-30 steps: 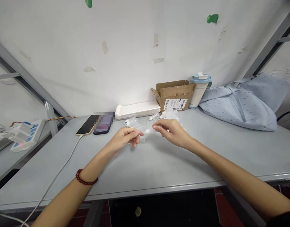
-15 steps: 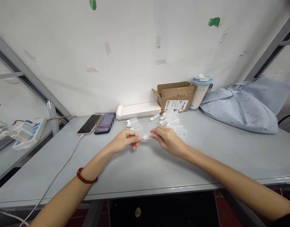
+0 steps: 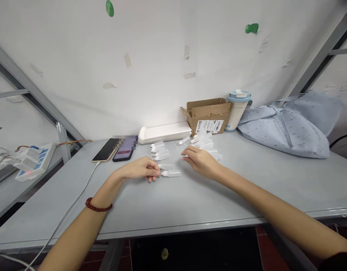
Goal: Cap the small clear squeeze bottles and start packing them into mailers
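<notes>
My left hand (image 3: 145, 169) is closed in a pinch at the white-tipped end of a small clear bottle (image 3: 173, 173), which lies level just above or on the table; I cannot tell which. Another clear bottle (image 3: 166, 166) lies right behind it, its tip close to the same fingers. My right hand (image 3: 203, 161) hovers to the right, thumb and fingers slightly apart with nothing visible between them. Beyond it is a heap of similar bottles (image 3: 203, 143), partly hidden by the hand. Several more bottles with thin white cords (image 3: 160, 154) lie beyond my left hand.
At the back stand a stack of white flat pieces (image 3: 164, 131), an open cardboard box (image 3: 208, 113) and a lidded cup (image 3: 237, 111). A light blue bag (image 3: 283, 130) rests at the right. Two phones (image 3: 105, 149) lie at the left, with a white cable (image 3: 74, 205) running off the front edge.
My right hand has let go of the clear bottle, which earlier spanned both hands. My left hand has moved left and slightly down. Two bottles now show beside its fingers.
</notes>
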The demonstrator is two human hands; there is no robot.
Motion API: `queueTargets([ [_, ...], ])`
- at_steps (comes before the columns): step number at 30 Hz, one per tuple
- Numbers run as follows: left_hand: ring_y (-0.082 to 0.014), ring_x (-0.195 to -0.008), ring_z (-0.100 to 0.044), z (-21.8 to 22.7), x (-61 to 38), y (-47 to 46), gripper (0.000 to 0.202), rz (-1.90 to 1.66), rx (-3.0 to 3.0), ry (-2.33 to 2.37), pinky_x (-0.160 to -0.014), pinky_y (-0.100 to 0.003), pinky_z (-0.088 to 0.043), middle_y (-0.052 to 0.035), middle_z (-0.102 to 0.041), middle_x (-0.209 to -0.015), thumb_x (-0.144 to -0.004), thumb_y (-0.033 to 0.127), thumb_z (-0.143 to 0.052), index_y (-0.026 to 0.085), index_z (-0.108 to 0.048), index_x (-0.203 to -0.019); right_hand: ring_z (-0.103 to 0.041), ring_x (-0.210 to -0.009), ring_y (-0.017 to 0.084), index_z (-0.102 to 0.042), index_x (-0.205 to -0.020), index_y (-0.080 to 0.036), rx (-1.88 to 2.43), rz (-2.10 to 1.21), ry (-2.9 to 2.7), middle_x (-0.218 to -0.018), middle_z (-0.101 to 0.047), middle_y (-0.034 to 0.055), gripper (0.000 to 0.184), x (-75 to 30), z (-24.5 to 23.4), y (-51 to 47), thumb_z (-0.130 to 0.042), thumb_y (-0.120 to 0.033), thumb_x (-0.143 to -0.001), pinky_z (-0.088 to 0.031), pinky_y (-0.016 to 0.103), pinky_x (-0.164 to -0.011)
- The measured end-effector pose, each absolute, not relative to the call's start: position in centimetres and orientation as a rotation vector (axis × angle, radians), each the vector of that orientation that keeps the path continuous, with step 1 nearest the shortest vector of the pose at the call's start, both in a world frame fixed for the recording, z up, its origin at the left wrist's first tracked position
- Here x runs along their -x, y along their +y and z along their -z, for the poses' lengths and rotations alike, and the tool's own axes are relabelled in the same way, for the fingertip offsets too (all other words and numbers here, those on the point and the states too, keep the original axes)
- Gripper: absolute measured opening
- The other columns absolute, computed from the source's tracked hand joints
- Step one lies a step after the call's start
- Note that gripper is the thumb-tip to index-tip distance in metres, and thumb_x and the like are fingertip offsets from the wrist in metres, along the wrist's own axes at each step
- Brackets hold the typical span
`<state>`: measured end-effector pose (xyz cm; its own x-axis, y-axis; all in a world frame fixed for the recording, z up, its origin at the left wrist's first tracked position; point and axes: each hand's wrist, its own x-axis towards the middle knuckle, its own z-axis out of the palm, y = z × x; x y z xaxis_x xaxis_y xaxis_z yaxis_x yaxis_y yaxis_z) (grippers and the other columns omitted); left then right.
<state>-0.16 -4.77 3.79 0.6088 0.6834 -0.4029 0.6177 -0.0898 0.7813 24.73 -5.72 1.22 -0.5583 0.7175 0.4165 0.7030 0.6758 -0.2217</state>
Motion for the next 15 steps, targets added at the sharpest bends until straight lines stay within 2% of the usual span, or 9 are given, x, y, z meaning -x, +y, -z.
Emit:
queueTargets([
  [7,-0.0110,-0.056,-0.052,-3.7,0.4,-4.3,0.029,-0.103,-1.825,1.222,-0.054,-0.022,-0.040,0.0006,-0.056,-0.058,-0.074,0.041,-0.057,0.015,-0.059,-0.063,-0.057,-0.081,0.017,-0.061,-0.095,-0.012,1.298,0.057,-2.338,-0.092,-0.062,0.0101,0.021,-26.8,-2.0,-3.6,-0.041,-0.010,-0.088,-0.041,0.026,-0.069],
  [15,-0.0101,-0.052,-0.051,-2.8,0.5,-3.8,0.029,-0.190,-1.868,1.376,-0.054,-0.022,-0.039,0.0003,-0.056,-0.059,-0.072,0.041,-0.055,0.015,-0.054,-0.060,-0.054,-0.086,0.022,-0.064,-0.086,-0.012,1.434,0.182,-2.504,-0.085,-0.064,0.0110,0.014,-27.7,-2.9,-3.4,-0.049,-0.015,-0.085,-0.037,0.028,-0.069],
])
